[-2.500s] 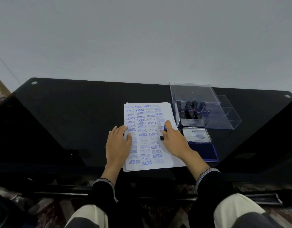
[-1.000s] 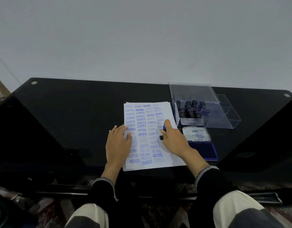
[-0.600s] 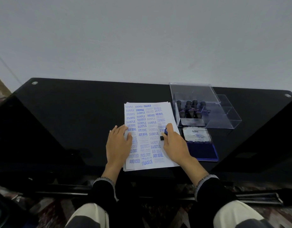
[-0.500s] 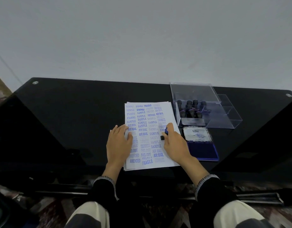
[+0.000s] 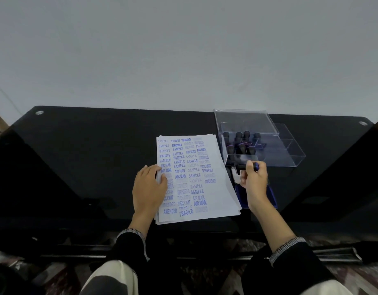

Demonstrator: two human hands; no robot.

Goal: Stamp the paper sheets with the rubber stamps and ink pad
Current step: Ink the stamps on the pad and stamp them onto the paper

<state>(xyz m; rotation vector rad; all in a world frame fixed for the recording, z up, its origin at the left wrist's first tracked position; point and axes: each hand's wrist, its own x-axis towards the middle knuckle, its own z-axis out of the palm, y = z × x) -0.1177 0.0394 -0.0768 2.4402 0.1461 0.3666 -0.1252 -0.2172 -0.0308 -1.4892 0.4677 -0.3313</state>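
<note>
Right hand point(image 5: 254, 182) pinches a dark stamp point(image 5: 247, 166) above the blue ink pad point(image 5: 271, 196). Left hand point(image 5: 148, 188) lies flat on the ink-covered sheets point(image 5: 218, 188). Clear box point(image 5: 275, 150) of stamps just beyond the grip; glossy black table point(image 5: 88, 156).

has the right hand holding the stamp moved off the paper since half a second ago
Yes. The right hand went rightward off the white stamped paper sheets, now over the blue ink pad.
</note>
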